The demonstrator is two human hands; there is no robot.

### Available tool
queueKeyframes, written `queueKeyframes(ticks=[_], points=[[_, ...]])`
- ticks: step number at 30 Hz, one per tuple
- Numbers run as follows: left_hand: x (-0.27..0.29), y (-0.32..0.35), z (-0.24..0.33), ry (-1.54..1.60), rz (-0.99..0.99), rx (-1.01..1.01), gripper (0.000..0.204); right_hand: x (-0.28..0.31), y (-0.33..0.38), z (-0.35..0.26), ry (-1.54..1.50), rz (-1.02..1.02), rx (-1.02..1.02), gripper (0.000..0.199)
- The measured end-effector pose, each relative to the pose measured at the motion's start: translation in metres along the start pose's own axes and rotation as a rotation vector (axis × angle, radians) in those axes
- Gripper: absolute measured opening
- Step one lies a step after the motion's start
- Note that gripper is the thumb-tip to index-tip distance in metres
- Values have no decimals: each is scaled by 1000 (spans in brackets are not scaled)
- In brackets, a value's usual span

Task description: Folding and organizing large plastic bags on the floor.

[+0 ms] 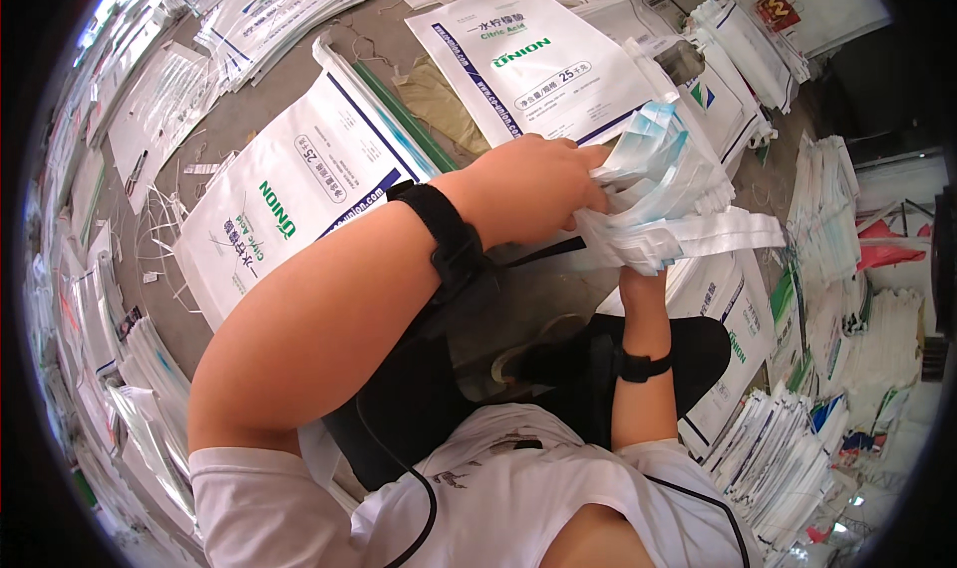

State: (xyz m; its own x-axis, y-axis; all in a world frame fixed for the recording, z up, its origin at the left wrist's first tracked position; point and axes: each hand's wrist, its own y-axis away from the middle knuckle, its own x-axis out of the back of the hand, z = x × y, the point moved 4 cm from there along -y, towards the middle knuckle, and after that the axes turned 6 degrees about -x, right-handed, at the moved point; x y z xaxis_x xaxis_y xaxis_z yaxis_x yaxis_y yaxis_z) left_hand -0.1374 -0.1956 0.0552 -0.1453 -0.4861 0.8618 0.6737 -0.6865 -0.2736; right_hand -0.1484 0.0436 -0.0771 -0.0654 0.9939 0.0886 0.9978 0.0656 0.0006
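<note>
In front of me is a crumpled white and pale-blue woven plastic sack (653, 184), bunched in loose folds, its flattened hem trailing off to the right. My left hand (546, 184) reaches across from the left, its fingers closed on the sack's left edge. Under the folds, from below, comes my right hand (641, 281); the sack covers its fingers, so their grip is hidden. Just beyond my left hand lies a flat white sack (533, 65) with green and blue print. Another printed white sack (299, 184) lies under and beside my left forearm.
Layered stacks of sacks (274, 20) spread along the far left. To the right stand more piled white sacks (827, 209), with a folded bundle (773, 458) near my right elbow. A tan sheet (439, 105) lies on the grey floor (374, 35). Loose threads are scattered around.
</note>
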Motion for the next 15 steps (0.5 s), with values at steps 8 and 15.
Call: queueKeyframes(ticks=[8,15], points=[[0,0,-2,-44,2,30,33,-8,-15,-7,612,-186,268,37],[-2,-4,-4,-21,28,27,38,1,-22,4,106,-227,108,31]])
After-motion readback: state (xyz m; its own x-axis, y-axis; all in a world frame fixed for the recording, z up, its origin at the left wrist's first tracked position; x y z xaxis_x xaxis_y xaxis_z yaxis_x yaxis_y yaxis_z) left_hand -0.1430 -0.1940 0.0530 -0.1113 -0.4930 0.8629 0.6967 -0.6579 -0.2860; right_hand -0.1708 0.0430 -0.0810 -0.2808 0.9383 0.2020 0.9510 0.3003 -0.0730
